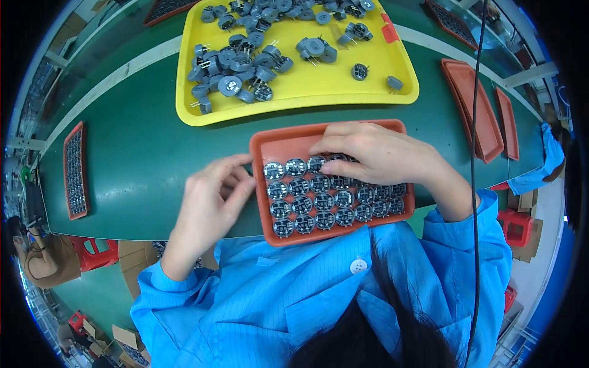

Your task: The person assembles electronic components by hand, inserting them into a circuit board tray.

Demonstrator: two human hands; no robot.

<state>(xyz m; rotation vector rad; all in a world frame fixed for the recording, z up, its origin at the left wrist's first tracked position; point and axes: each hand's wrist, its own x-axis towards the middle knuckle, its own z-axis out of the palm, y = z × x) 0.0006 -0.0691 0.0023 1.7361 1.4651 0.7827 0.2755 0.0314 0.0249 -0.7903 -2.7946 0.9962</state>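
Note:
In front of me sits an orange-brown tray (276, 144) with rows of round parts (321, 183), their dark circuit faces upward. My right hand (383, 153) reaches over the tray from the right, with bent thumb and fingertips around a round part (316, 164) in the farthest row. That hand hides the right portion of this row. My left hand (211, 196) is at the tray's left side, its index finger at the rim. Its fingers are bent, thumb and index apart, with nothing seen between them.
Beyond the tray, a yellow tray (294, 101) holds many loose grey round parts with pins (230, 86). Another filled tray (75, 172) lies at the left of the green table (135, 165). Orange-brown trays (475, 110) lie at the right. A black cable (473, 184) hangs down on the right.

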